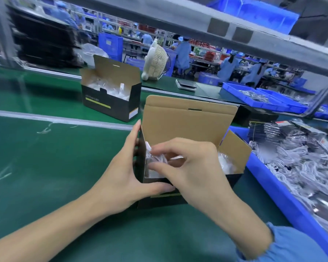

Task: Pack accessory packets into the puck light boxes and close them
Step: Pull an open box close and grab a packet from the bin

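Note:
A black puck light box (189,121) with a brown inside stands open on the green belt in front of me, its lid upright. My left hand (125,171) grips its left end, thumb across the front wall and fingers up along the side flap. My right hand (187,165) reaches into the opening and pinches a clear accessory packet (155,157) holding white parts. More clear plastic (225,163) lies in the box's right half. A second open box (110,93) of the same kind stands farther back on the belt, with plastic-wrapped contents inside.
A blue bin (284,197) full of clear packets with white cables lies at my right. More blue trays (263,99) sit behind it. A white fan (155,61) and a small scale (186,85) stand past the belt. Workers in blue sit at benches beyond.

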A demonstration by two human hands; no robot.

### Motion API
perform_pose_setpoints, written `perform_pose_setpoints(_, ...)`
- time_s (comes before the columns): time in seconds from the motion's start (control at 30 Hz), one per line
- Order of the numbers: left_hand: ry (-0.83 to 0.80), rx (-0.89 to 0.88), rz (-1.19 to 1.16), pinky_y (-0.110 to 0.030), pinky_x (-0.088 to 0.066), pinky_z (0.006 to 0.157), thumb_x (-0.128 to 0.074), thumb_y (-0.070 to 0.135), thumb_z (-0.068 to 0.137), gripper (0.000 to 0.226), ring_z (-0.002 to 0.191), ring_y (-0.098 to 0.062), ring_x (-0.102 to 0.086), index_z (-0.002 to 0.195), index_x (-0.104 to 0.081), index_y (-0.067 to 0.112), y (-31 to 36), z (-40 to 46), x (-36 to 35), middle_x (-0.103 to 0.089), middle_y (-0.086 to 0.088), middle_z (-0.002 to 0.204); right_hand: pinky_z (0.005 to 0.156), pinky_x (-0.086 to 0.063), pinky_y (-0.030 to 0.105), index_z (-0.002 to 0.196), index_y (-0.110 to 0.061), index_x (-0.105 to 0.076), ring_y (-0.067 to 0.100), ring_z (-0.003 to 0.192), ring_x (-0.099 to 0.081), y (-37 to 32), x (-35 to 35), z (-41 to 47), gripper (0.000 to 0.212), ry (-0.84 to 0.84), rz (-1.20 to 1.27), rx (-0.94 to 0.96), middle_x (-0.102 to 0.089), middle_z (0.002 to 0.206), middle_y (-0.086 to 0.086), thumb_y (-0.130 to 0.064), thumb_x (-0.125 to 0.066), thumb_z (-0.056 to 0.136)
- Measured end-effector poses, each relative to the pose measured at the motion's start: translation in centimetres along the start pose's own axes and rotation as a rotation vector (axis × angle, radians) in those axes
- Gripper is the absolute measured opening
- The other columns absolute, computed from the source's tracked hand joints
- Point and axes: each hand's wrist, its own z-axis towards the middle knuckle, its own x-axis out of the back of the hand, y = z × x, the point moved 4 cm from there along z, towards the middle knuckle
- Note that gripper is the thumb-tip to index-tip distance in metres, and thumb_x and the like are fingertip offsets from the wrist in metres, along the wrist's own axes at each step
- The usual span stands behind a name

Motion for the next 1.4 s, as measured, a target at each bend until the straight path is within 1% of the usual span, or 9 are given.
perform_pose_setpoints(0.17,0.016,-0.005,-0.001,-0.003,-0.045,0.089,-0.094,0.045,0.052,0.134,0.118,0.008,-0.061,0.150,-0.004,0.057,0.1,0.0,0.0,-0.060,0.036,0.128,0.067,-0.050,0.034,0.087,-0.018,-0.076,0.019,0.067,-0.055,-1.7,-0.1,2.7,0.008,-0.325,-0.355,0.172,-0.069,0.070,0.001,-0.015,-0.070,0.082)
perform_pose_setpoints(0.43,0.018,0.000,0.037,0.000,-0.034,0.100,-0.093,0.061,0.051,0.138,0.135,0.015,-0.041,0.154,-0.002,0.058,0.1,0.0,0.0,-0.043,0.045,0.141,0.087,-0.051,0.020,0.096,-0.009,-0.078,0.004,0.087,-0.067,1.3,0.6,3.2,0.023,-0.419,0.055,0.057,-0.072,0.097,-0.006,-0.012,-0.083,0.073)
perform_pose_setpoints(0.6,-0.012,-0.005,0.002,-0.014,-0.046,0.101,-0.096,0.046,0.054,0.138,0.133,0.008,-0.049,0.157,-0.005,0.052,0.1,0.2,0.0,-0.049,0.036,0.143,0.079,-0.047,0.030,0.088,-0.013,-0.079,0.017,0.089,-0.054,-0.1,-1.2,2.8,0.012,-0.675,-0.366,0.438,-0.065,0.100,0.002,-0.016,-0.067,0.089)
perform_pose_setpoints(0.77,-0.004,-0.017,0.015,-0.026,-0.045,0.109,-0.096,0.047,0.054,0.136,0.137,0.004,-0.047,0.157,-0.007,0.050,0.2,0.1,0.1,-0.049,0.032,0.145,0.083,-0.043,0.013,0.099,-0.007,-0.077,0.011,0.092,-0.059,0.1,-0.1,3.3,0.020,-0.731,-0.300,0.411,-0.069,0.107,0.004,-0.007,-0.059,0.090)
perform_pose_setpoints(0.97,0.216,-0.233,0.469,-0.025,-0.037,0.114,-0.080,0.057,0.069,0.104,0.140,-0.012,-0.041,0.155,-0.037,0.017,2.1,-1.2,0.3,-0.041,-0.003,0.146,0.083,-0.048,0.028,0.097,-0.011,-0.072,0.009,0.084,-0.056,0.1,-0.7,3.5,0.033,-0.759,-0.363,0.333,-0.070,0.097,-0.003,-0.002,-0.043,0.084)
perform_pose_setpoints(1.07,0.230,-0.452,0.680,-0.034,-0.040,0.112,-0.072,0.047,0.083,0.072,0.129,-0.026,-0.050,0.138,-0.058,0.003,2.9,-1.8,-0.5,-0.053,-0.011,0.137,0.080,-0.050,0.023,0.096,-0.007,-0.071,0.007,0.085,-0.064,1.2,2.9,2.6,0.024,-0.468,-0.213,0.270,-0.072,0.092,-0.003,0.000,-0.048,0.090)
perform_pose_setpoints(1.2,0.140,-0.540,0.748,-0.037,-0.046,0.107,-0.062,0.033,0.094,0.033,0.107,-0.021,-0.068,0.101,-0.080,0.007,3.0,-1.6,-1.7,-0.073,-0.003,0.109,0.087,-0.051,0.025,0.116,-0.016,-0.062,0.015,0.100,-0.065,7.1,12.4,-0.8,0.021,0.483,-0.215,0.043,-0.067,0.108,0.002,-0.018,-0.062,0.094)
perform_pose_setpoints(1.27,0.145,-0.451,0.622,-0.031,-0.050,0.099,-0.057,0.032,0.095,0.031,0.098,-0.012,-0.068,0.090,-0.081,0.013,3.5,-0.9,-1.2,-0.074,0.007,0.100,0.093,-0.047,0.016,0.130,-0.024,-0.057,0.007,0.105,-0.064,10.0,11.4,-3.2,0.038,0.400,-0.075,-0.186,-0.068,0.115,0.001,-0.033,-0.061,0.093)
perform_pose_setpoints(1.4,0.244,-0.175,0.234,-0.022,-0.052,0.090,-0.072,0.031,0.084,0.023,0.103,-0.004,-0.068,0.105,-0.072,0.042,3.3,1.1,1.2,-0.072,0.017,0.105,0.108,-0.034,0.016,0.117,-0.024,-0.071,0.001,0.126,-0.052,10.5,6.2,-5.0,0.036,0.044,0.004,-0.082,-0.065,0.125,-0.019,-0.041,-0.045,0.099)
